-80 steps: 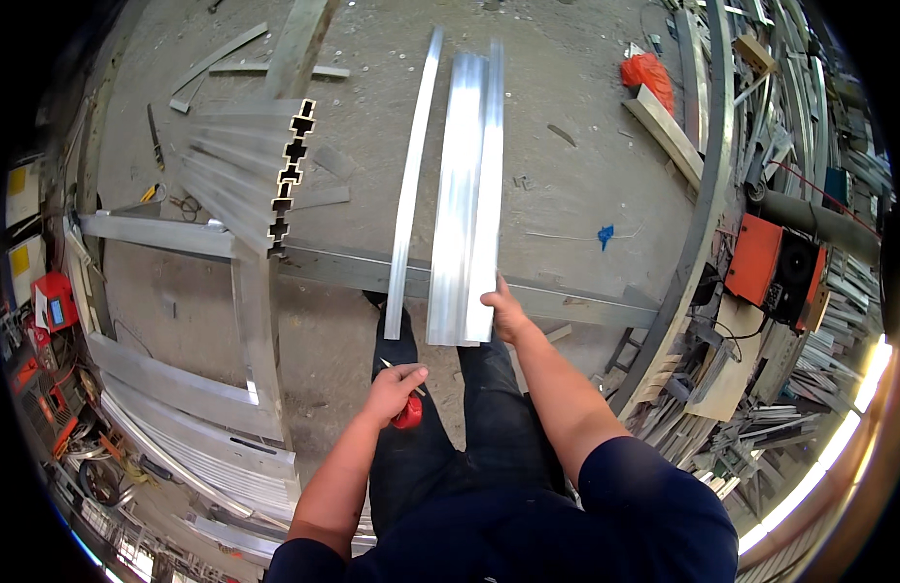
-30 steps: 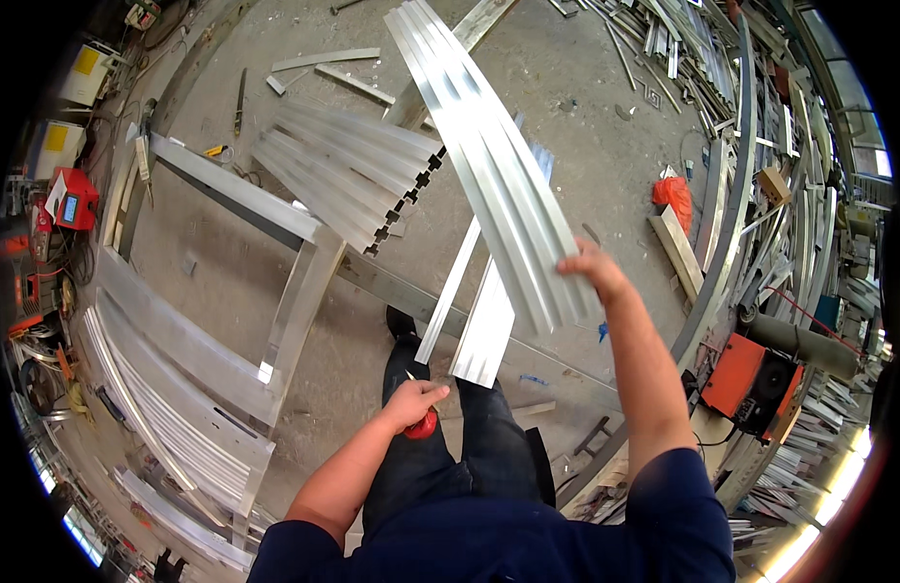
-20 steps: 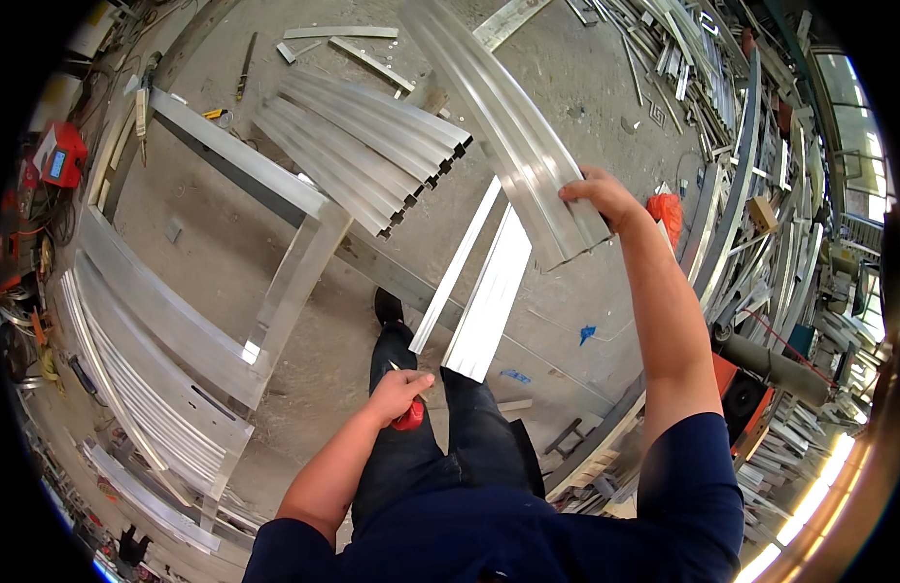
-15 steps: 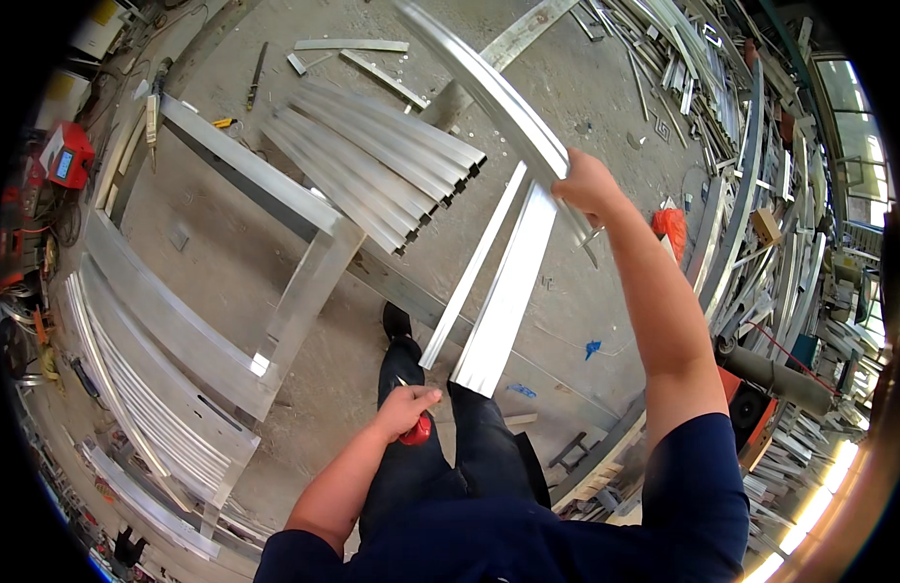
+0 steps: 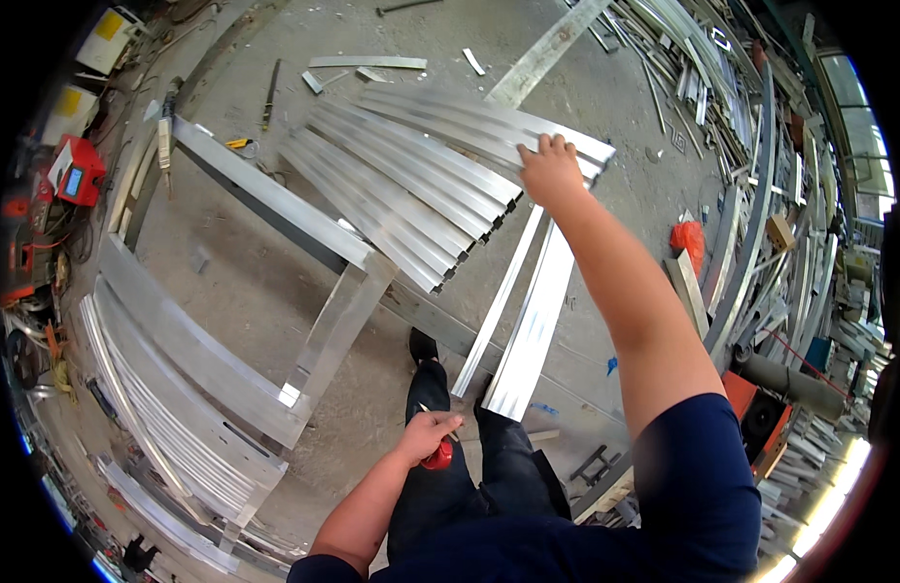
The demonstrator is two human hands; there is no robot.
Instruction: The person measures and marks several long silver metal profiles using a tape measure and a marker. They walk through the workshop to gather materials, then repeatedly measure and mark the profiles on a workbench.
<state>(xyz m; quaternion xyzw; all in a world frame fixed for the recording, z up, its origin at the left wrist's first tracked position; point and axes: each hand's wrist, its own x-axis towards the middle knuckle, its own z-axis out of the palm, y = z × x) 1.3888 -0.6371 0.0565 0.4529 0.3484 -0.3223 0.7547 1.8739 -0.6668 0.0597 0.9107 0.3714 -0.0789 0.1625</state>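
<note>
My right hand (image 5: pixel 552 177) rests with fingers apart on top of long silvery metal profiles (image 5: pixel 469 119), near their right ends. To the left, several more profiles (image 5: pixel 401 180) lie side by side in a fan, their open channel ends toward me. Close to my legs, my left hand (image 5: pixel 429 437) is closed around a small red object (image 5: pixel 437 457). A thin pointed piece sticks out by its fingers; the exact kind of tool is hidden. Below the right hand, a wide bright metal strip (image 5: pixel 530 340) and a narrow strip (image 5: pixel 499 306) slant toward my knees.
A metal frame (image 5: pixel 343 321) stands at the left, with long strips (image 5: pixel 158 428) stacked beyond it. Scrap pieces (image 5: pixel 367 62) lie on the floor. At the right are an orange bag (image 5: pixel 687 245), heaped profiles (image 5: pixel 751 253) and an orange-black machine (image 5: pixel 751 413). A red box (image 5: pixel 76 170) stands far left.
My right hand has brought a raised long profile down beside the others and loosened its grip, its fingers now on top. The left hand keeps the red object. The view has shifted slightly.
</note>
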